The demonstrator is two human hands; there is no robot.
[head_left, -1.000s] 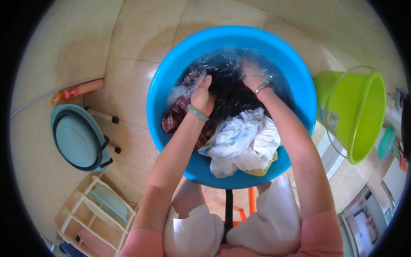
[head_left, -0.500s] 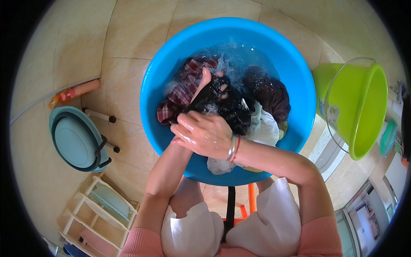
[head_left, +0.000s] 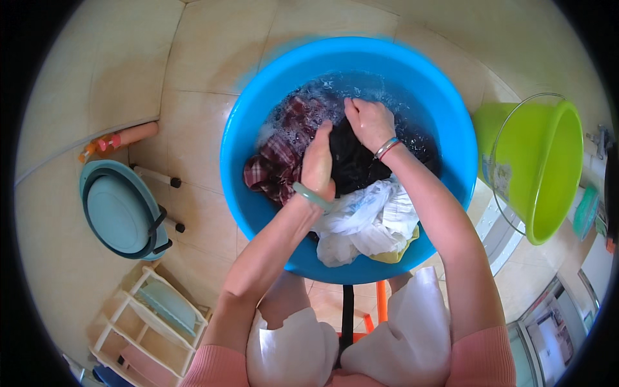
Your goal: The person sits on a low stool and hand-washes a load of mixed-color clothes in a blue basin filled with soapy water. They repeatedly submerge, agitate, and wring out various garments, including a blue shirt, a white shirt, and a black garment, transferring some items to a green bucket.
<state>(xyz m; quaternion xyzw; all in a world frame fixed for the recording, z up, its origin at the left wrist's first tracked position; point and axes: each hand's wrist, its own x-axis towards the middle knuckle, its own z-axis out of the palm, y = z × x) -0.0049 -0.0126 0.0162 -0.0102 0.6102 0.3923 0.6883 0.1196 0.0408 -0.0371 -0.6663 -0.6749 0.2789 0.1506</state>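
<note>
A wide blue basin (head_left: 235,116) holds soapy water and wet clothes. My right hand (head_left: 372,126) is closed in a fist on a black garment (head_left: 351,161) in the middle of it. On that garment's left edge lies my left hand (head_left: 317,161), thumb raised, its other fingers hidden by the black cloth. A jade-coloured bangle circles the left wrist. To the left a dark red plaid garment (head_left: 274,161) is bunched up, partly under the suds. White clothes (head_left: 371,216) are heaped toward me, with a yellowish cloth (head_left: 396,251) beneath.
A lime-green bucket (head_left: 516,164) with a wire handle stands right of the basin. At left are a folded teal basin (head_left: 119,213), an orange-pink bottle (head_left: 135,133) and a cream rack (head_left: 138,329). An orange stool leg (head_left: 382,300) shows beneath the basin.
My right hand has moved from the left wrist forward and right onto the black garment. My left hand has turned and drawn back slightly. The white clothes are now more exposed.
</note>
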